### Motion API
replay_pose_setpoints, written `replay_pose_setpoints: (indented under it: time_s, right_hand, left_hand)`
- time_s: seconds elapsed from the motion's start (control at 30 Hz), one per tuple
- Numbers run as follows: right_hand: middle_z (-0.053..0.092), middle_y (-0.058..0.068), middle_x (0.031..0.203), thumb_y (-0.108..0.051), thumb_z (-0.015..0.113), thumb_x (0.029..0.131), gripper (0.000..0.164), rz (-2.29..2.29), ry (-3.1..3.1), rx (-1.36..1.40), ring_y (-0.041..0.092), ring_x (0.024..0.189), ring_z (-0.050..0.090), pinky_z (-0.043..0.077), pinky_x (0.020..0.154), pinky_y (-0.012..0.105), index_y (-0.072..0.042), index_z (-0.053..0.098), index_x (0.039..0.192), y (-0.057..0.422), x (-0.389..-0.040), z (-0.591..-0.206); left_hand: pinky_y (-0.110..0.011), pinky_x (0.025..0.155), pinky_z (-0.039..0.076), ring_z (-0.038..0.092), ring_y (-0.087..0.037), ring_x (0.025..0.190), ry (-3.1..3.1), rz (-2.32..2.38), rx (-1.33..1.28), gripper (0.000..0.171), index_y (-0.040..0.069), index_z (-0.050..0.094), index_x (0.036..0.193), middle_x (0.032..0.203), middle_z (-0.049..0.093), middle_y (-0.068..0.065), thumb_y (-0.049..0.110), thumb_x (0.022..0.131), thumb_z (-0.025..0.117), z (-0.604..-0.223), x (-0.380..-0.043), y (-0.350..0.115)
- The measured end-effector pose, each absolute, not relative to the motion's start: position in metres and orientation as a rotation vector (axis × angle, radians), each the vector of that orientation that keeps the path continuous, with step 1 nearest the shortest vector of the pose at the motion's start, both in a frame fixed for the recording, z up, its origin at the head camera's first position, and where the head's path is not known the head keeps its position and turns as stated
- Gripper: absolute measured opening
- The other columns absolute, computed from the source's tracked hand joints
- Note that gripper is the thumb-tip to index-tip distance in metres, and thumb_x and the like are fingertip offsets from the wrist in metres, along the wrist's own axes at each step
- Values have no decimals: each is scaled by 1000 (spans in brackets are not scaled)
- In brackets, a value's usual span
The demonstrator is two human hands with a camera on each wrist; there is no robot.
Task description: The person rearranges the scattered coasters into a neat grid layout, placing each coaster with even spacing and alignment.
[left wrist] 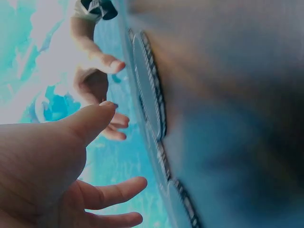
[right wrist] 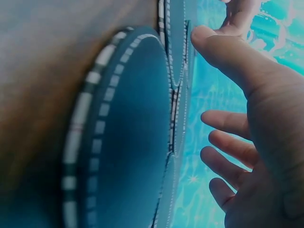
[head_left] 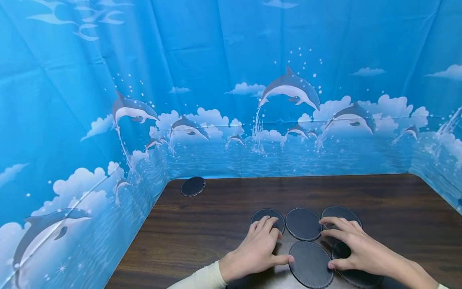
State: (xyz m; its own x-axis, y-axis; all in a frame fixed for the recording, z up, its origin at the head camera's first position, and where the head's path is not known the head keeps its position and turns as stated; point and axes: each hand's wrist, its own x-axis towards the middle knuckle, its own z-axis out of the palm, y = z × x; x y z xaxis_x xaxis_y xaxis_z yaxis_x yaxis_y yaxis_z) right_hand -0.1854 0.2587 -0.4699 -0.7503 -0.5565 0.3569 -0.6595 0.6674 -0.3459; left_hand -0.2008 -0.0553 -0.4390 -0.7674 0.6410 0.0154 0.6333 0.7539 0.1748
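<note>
Round black coasters with stitched rims lie flat in two rows. My left hand (head_left: 258,249) hovers with spread fingers over the back left coaster (head_left: 270,212). Its thumb tip is right at the left rim of the front middle coaster (head_left: 311,265). Mirroring it, my right hand (head_left: 357,243) has loosely spread fingers between the back middle coaster (head_left: 303,224) and the back right coaster (head_left: 341,212). That thumb is by the front middle coaster's right rim, and the hand partly hides the front right coaster (head_left: 361,277). Both wrist views show nothing gripped, with a large coaster (right wrist: 133,123) below the right palm.
Another black coaster (head_left: 193,186) lies apart near the far left corner of the dark wood table (head_left: 180,237). A blue curtain (head_left: 223,60) printed with dolphins stands around the table's back and sides.
</note>
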Motion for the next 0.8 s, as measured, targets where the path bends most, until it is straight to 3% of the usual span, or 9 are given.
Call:
replay_pose_setpoints:
  time_s: [0.53,0.8]
  right_hand:
    - [49,4,144,-46,87,80,55,810,-2563,1058,28,126,48,31,90,55,-14,72,123,220,-231,-443]
    - [50,8,144,-45,85,83,55,859,-2525,1120,30,128,47,34,93,59,-17,69,128,195,-270,-433]
  left_hand:
    - [-58,108,31,36,-28,141,3129,479,849,62,10,63,128,151,43,-12,62,94,64,-416,-240,-103]
    - [-61,112,26,36,-30,143,3140,536,912,67,10,56,139,154,42,-12,57,94,68,-424,-274,-151]
